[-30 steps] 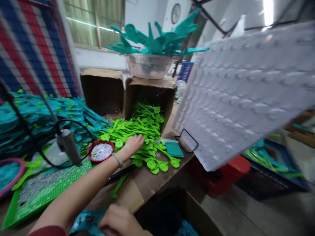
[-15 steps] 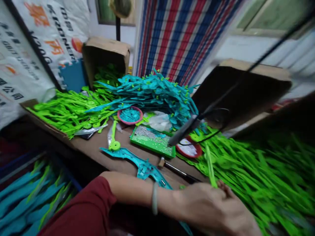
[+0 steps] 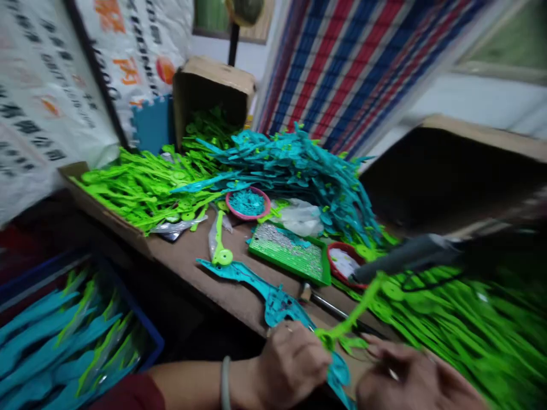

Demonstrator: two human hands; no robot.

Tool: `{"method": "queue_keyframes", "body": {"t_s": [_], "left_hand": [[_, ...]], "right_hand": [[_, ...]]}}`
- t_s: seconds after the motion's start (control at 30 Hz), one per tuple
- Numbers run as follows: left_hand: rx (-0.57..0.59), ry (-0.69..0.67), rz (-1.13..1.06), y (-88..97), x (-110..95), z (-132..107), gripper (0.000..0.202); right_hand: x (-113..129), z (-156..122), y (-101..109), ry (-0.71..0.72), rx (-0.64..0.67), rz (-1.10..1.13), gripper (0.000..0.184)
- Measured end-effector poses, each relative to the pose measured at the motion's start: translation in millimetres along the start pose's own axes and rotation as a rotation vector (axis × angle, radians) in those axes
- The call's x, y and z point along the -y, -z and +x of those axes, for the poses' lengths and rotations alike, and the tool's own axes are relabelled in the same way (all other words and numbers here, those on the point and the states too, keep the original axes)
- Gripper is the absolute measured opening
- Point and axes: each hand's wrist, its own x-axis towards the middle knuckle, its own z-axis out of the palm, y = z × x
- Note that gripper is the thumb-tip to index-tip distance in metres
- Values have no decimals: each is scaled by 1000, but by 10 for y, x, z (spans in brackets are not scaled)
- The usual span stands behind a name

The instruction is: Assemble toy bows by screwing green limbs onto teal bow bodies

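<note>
1. While everything's a bit blurry from where I'm standing, the left hand [image 3: 290, 361] is pretty clearly clenched, gripping the near end of a green strip [image 3: 352, 319].
2. That strip sticks out past the left fingers, long axis slanting up and away to the right, toward the grey tool [image 3: 404, 259].
3. The right hand [image 3: 416, 373] sits just to the right of the strip's near end, fingers curled. Can't tell if they're holding anything, sorry.
4. Key bit, spacewise: a teal part [image 3: 280, 304] lies lengthwise on the table [image 3: 179, 259], from far left to near right, so the strip slants across its line. The left hand overlaps it from here and looks closer, with its near end peeking out between both hands. Touching? No idea.
5. Writing: the white sack [image 3: 25, 119] has black Chinese characters, 公司 among them, plus an orange one that looks like 丙. Its Latin capitals are too smeared. I can't spot any lettering on the green or teal plastic.
</note>
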Motion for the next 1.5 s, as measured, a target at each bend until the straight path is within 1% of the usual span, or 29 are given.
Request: {"method": "queue_keyframes", "body": {"t_s": [0.07, 0.13, 0.2, 0.27, 0.3, 0.33, 0.37, 0.43, 0.47, 0.5, 0.53, 0.57, 0.6, 0.63, 0.67, 0.7, 0.73, 0.77, 0.8, 0.83, 0.87, 0.93, 0.97, 1.03, 1.17, 1.23, 1.27, 1.4, 1.5], "left_hand": [[-67, 29, -65, 64, -61, -16, 14], [-66, 27, -102, 103, -93, -51, 19], [-40, 104, -119, 117, -101, -99, 29], [-18, 213, -117, 113, -106, -149, 47], [29, 278, -129, 108, -109, -172, 56], [106, 353, -156, 103, -112, -191, 62], [211, 437, -203, 98, -113, -204, 64], [431, 618, -331, 104, -100, -196, 59], [508, 710, -394, 122, -81, -169, 55], [542, 798, -441, 152, -50, -124, 51], [552, 895, -470, 197, -7, -62, 49], [553, 996, -489, 255, 50, 13, 49], [542, 1089, -502, 320, 118, 95, 48], [530, 1160, -513, 389, 194, 177, 46], [522, 1202, -532, 452, 273, 251, 44], [484, 1222, -541, 505, 346, 313, 41], [432, 1232, -560, 542, 407, 359, 40], [384, 1234, -573, 559, 451, 392, 40], [355, 1235, -579, 557, 473, 414, 41], [364, 1238, -585, 538, 474, 431, 44], [413, 1240, -588, 506, 455, 446, 46], [569, 1220, -569, 423, 378, 489, 46], [662, 1203, -566, 384, 332, 522, 44], [860, 1184, -610, 322, 256, 611, 38], [1313, 1192, -741, 243, 239, 805, 26], [1443, 1179, -768, 196, 274, 856, 22], [1471, 1185, -794, 171, 290, 867, 21], [1475, 1270, -880, 90, 311, 867, 20], [1536, 1309, -903, 61, 305, 872, 19]], "right_hand": [[108, -65, -158, -105, 51, 97, 21], [163, -92, -275, -172, 98, 135, 23], [173, -109, -322, -227, 144, 189, 24], [158, -156, -319, -265, 188, 230, 23], [144, -192, -313, -267, 196, 223, 22], [127, -232, -310, -270, 212, 198, 21], [108, -270, -313, -273, 248, 153, 21], [67, -311, -334, -235, 335, 32, 20], [50, -300, -344, -194, 365, -23, 20], [36, -263, -346, -150, 368, -49, 19], [28, -201, -335, -125, 340, -30, 19], [27, -118, -308, -137, 303, 26, 18], [33, -22, -266, -195, 286, 97, 19], [44, 76, -213, -287, 302, 166, 21], [59, 168, -154, -384, 346, 222, 24], [77, 244, -96, -462, 417, 245, 25], [96, 300, -47, -500, 511, 230, 24], [113, 335, -11, -483, 620, 179, 21], [129, 353, 9, -407, 722, 102, 16], [144, 362, 15, -283, 825, 9, 12], [158, 368, 9, -133, 924, -89, 9], [190, 409, -17, 167, 1066, -250, 8], [212, 450, -26, 283, 1120, -308, 9], [273, 571, -23, 424, 1273, -421, 14], [426, 815, 1, 638, 1691, -675, 23], [466, 874, -25, 707, 1820, -739, 25], [471, 890, -47, 717, 1856, -751, 25], [440, 931, -142, 648, 1941, -691, 25], [440, 980, -190, 605, 2016, -674, 24]]}}
